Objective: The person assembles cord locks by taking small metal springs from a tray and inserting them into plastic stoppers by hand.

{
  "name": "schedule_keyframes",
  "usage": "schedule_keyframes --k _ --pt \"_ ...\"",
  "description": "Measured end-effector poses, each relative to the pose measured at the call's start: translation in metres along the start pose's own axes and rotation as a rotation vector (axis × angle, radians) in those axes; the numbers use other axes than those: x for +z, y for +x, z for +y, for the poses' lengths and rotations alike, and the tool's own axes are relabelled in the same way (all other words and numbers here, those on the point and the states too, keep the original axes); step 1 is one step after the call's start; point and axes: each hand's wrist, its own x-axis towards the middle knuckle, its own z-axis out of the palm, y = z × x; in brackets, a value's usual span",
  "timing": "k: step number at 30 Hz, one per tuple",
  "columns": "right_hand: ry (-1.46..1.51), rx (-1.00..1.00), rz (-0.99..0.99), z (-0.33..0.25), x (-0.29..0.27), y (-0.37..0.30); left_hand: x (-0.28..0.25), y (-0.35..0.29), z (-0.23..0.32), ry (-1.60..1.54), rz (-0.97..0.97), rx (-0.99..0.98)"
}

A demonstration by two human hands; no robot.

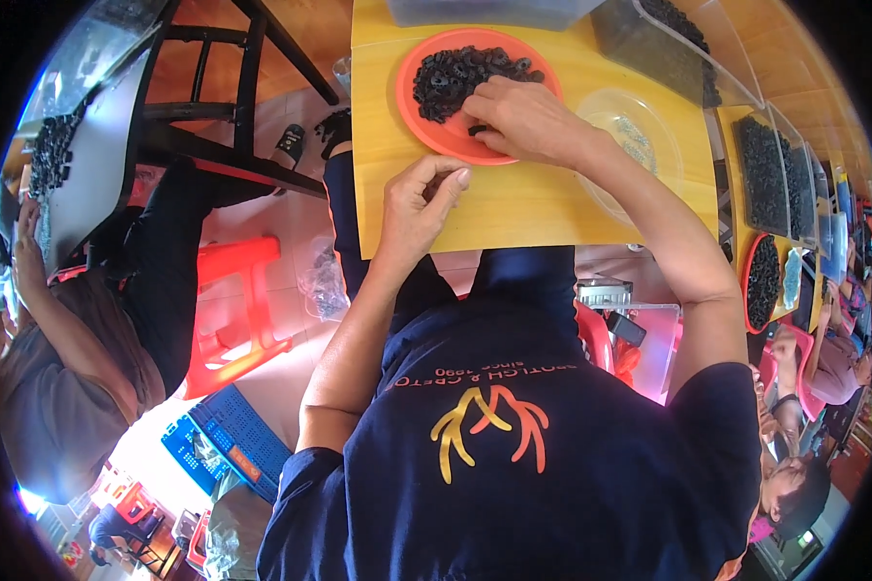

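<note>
An orange-red round plate [420, 131] lies on the yellow tabletop and bears a heap of small black ring-like parts [460, 77]. My right hand [528, 121] reaches over the plate's right side, its fingers bent and closed on a small black part [476, 130] near the plate's front. My left hand [420, 205] is at the table's front edge, just below the plate. Its thumb and forefinger are pinched together; whatever is between them is too small or hidden to make out. Beneath my right forearm stands a clear round dish [606, 198] with tiny pale pieces.
A clear bin [494, 12] stands at the table's far edge, beside a grey bin [639, 48] of black parts. More bins [765, 174] stand at the right. A co-worker [68, 387] sits at the left, near a red stool [237, 320] and blue crate [228, 441].
</note>
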Motion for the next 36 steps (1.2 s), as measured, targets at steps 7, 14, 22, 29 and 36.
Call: schedule_keyframes --k 7,14,22,29,36 --pt "0.912 0.253 0.011 -0.009 -0.009 -0.023 -0.001 0.001 0.017 -0.147 0.061 -0.057" --pt "1.245 0.260 0.126 -0.033 -0.017 -0.055 0.014 0.002 0.032 -0.145 -0.074 0.094" --pt "0.412 0.062 0.551 -0.065 -0.013 -0.077 0.022 -0.003 0.027 -0.230 -0.123 -0.050" --pt "0.152 0.459 0.481 -0.012 -0.025 -0.147 0.008 -0.006 0.011 -0.173 -0.165 -0.112" --pt "-0.050 0.625 0.232 0.010 -0.036 -0.190 0.007 -0.006 0.004 -0.153 -0.159 -0.118"
